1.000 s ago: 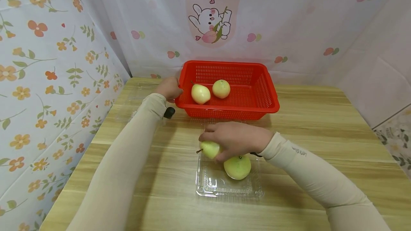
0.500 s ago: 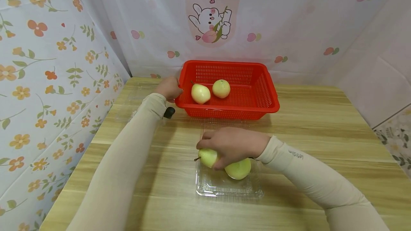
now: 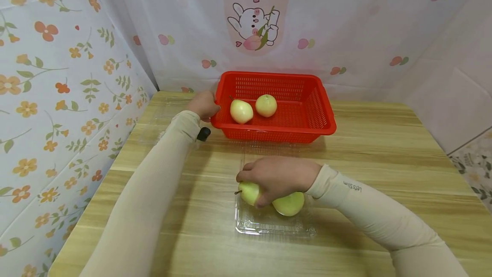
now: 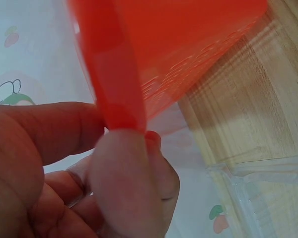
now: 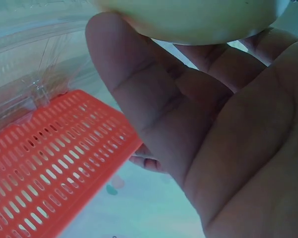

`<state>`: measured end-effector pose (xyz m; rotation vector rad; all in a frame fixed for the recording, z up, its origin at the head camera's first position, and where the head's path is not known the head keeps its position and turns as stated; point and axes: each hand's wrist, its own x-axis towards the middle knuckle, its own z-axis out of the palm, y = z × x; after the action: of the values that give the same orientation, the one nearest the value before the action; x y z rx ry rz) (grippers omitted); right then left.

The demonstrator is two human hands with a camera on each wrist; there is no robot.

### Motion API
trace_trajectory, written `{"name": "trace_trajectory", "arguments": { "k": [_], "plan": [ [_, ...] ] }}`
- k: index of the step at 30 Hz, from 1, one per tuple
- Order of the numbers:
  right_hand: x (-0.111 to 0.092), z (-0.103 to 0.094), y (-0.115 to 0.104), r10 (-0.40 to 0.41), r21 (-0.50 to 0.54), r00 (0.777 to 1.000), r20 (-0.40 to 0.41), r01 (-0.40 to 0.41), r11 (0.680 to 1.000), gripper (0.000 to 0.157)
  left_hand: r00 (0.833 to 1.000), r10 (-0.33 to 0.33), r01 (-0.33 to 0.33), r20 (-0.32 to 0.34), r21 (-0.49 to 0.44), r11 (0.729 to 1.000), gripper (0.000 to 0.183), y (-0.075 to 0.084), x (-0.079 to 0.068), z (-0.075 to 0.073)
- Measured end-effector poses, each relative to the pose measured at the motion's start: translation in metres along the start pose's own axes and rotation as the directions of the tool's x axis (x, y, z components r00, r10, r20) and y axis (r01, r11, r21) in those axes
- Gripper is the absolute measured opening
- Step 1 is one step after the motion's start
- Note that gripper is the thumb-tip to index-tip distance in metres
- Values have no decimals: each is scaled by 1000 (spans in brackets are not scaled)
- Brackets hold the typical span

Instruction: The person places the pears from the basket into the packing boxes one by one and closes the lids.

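Observation:
My left hand (image 3: 204, 105) pinches the left rim of a red perforated basket (image 3: 276, 129); in the left wrist view its thumb and fingers close on the red rim (image 4: 114, 74). Two pale yellow pears, one with a stem (image 3: 241, 112) and one rounder (image 3: 266, 105), lie inside the basket. Over a clear plastic clamshell box (image 3: 269, 228), my right hand (image 3: 278, 178) grips a yellow-green pear (image 3: 249, 193), its stem pointing left. A second pear (image 3: 289, 204) sits in the box, just right of the held one and partly under the hand.
Another clear plastic container (image 3: 161, 116) lies at the table's back left, partly behind the left forearm. A printed curtain (image 3: 346, 33) hangs behind the basket, and a floral one (image 3: 57, 97) stands along the left side. The wooden table (image 3: 384, 161) extends to the right.
My right hand has moved slightly toward me and down with the pear, farther into the near part of the clear box. The left hand stays on the basket rim.

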<state>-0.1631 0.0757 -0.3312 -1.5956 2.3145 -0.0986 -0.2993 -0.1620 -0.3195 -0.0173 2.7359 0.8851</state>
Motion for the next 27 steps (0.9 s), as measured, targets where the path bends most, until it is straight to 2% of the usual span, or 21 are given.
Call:
{"name": "trace_trajectory", "arguments": {
  "k": [18,27],
  "plan": [
    [0,5,0,30,-75,1000,1,-30,997,47,1000,-5,5,-7,19,1000,19,-1,2,1],
    [1,6,2,6,-91,1000,24,-4,996,43,1000,-5,5,-12,14,1000,18,0,2,1]
  ]
}}
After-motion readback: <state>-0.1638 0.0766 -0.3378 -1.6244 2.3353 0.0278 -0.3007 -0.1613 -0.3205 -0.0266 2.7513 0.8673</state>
